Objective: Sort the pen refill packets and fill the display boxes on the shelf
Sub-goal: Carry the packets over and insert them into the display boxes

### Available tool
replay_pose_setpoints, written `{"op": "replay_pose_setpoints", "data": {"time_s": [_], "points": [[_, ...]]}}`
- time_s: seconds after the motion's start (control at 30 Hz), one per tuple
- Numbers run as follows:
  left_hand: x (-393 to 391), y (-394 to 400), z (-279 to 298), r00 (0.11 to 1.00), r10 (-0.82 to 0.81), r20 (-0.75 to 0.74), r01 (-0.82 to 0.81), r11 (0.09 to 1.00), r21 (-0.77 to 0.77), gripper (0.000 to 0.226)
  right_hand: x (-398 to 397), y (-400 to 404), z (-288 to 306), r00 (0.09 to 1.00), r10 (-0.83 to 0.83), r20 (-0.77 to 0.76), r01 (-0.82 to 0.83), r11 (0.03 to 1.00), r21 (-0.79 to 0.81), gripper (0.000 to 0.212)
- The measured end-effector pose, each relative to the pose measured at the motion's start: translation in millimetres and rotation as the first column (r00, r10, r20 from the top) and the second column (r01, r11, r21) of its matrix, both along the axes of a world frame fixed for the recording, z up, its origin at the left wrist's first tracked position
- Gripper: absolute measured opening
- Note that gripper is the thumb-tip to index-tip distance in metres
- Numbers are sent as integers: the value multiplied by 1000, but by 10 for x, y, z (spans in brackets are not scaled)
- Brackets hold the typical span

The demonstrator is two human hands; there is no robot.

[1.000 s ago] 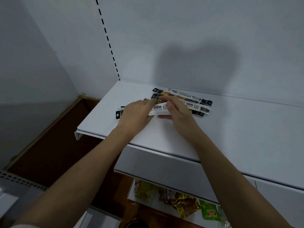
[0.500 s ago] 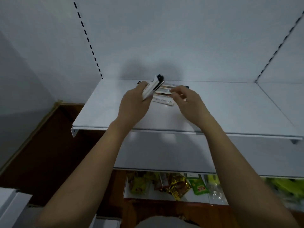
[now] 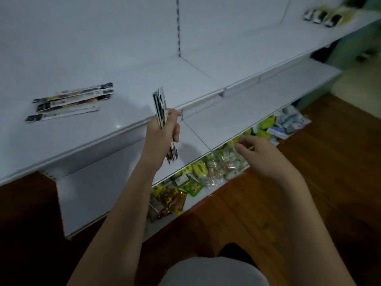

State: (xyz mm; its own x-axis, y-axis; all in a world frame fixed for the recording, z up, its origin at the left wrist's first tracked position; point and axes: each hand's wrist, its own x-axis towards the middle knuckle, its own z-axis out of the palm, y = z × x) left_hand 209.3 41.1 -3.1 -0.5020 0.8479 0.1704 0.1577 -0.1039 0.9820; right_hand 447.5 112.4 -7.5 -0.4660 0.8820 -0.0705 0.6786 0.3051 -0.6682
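The left hand holds a small bunch of pen refill packets. The packets are long and thin, white with black ends, pressed flat together. The bunch stands almost straight up and down. Its top end pokes up above the hand, and its bottom end sticks out below the hand, leaning a little to the right. The fingers are curled round the middle of the bunch. The hand is in the air in front of the edge of the top shelf.

More loose packets lie flat on the top shelf, well to the left of the hand. They are long white strips with black ends too, some with a bit of yellow. They lie side by side, touching or nearly so, with their long sides going left to right and the right ends tipped up toward the back wall.

The right hand holds nothing. Its fingers are loose and a little bent, spread narrow, over the front of the lower shelf.

Far off at the top right are the display boxes, too blurry to see well. Snack bags fill the bottom shelf.
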Motion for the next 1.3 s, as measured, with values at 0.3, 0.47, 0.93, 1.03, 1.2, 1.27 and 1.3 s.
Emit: {"op": "replay_pose_setpoints", "data": {"time_s": [0.3,0.47,0.93,1.03,1.2,1.27,1.3], "points": [[1923,1016,-703,948,-316,43,318,919,-232,15,2288,32,-538,924,-312,219,367,885,-287,33],[2972,1570,-688,892,-445,74,447,849,-283,15,3283,140,-687,839,-494,226,542,792,-281,26],[4384,3301,-892,808,-587,44,542,713,-446,30,4434,1756,-937,820,-509,261,572,726,-382,28],[4617,3973,-917,787,-605,123,598,698,-393,20,4726,2330,-791,784,-557,276,621,706,-339,22],[5095,4933,-950,723,-674,152,679,651,-340,16,5059,3183,-737,749,-614,250,663,685,-303,23],[5277,5244,-886,713,-677,185,693,640,-331,11,5161,3451,-705,756,-594,274,654,680,-330,24],[5358,5402,-848,707,-681,192,701,636,-324,9,5229,3592,-687,759,-590,275,651,679,-339,24]]}}
